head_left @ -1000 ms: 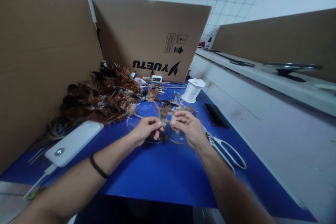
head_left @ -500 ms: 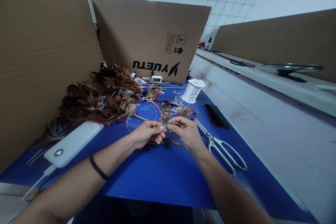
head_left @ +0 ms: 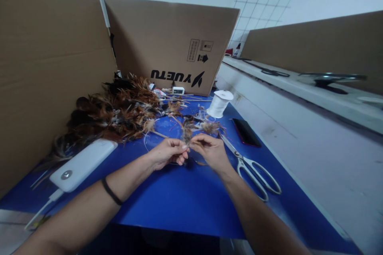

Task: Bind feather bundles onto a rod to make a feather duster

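Observation:
My left hand [head_left: 172,152] pinches the base of a small grey-brown feather [head_left: 187,132] over the blue table. Close against it, my right hand [head_left: 211,149] has thumb and forefinger pressed together at the feather's right edge; its other fingers are curled, and the exact grip is hard to see. Just behind both hands lie loose feather tufts [head_left: 211,128]. A big heap of brown and black feathers [head_left: 119,113] spreads to the left. Scissors [head_left: 251,167] lie beside my right wrist, blades toward the hand.
A white power bank [head_left: 83,163] with a cable sits at the left. Behind stand a white spool [head_left: 220,104] and a cardboard box [head_left: 167,40]. A dark phone [head_left: 245,131] lies at the right, near a wall ledge [head_left: 299,79]. Thin sticks [head_left: 191,99] lie at the back.
My right hand has shifted very slightly, its thumb and forefinger turning a little at the feather. The left hand stays in place, still pinching.

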`<state>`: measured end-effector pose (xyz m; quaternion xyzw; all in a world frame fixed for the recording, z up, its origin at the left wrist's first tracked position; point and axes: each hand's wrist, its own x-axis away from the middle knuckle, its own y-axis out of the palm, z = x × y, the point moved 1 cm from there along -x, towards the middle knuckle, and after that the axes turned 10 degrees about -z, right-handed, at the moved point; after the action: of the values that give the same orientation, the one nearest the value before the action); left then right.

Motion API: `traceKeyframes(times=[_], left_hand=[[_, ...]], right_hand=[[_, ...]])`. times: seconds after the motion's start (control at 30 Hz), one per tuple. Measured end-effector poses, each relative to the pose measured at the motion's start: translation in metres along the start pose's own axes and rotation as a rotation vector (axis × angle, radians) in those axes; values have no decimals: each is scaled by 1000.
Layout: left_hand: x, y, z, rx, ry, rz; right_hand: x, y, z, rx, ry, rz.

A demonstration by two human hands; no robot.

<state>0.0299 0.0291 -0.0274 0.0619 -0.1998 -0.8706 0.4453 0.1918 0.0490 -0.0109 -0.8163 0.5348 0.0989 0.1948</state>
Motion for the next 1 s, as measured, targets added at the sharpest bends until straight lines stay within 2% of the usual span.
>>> traceKeyframes(times=[0.17,0.27,0.33,0.43,0.57,0.67,0.77,0.9,1.0], left_hand=[[1,0,3,-40,9,-10],[1,-3,8,-56,48,34],[1,-7,11,-51,107,79],[1,-13,16,-31,197,149],[0,-19,16,-35,243,194],[-1,-19,14,-53,245,178],[-1,-17,12,-68,230,169],[-1,-15,11,-91,213,157],[-2,-15,10,-99,211,163]], right_hand=[[0,-2,1,-16,47,-5],[0,-9,0,-64,123,77],[-1,-15,-3,-46,166,75],[0,-17,-9,142,150,-129],[6,-5,-10,470,-52,-489],[9,5,-6,608,-112,-598],[9,8,-4,627,-118,-597],[5,3,-6,495,-114,-450],[3,0,-7,367,-41,-361]])
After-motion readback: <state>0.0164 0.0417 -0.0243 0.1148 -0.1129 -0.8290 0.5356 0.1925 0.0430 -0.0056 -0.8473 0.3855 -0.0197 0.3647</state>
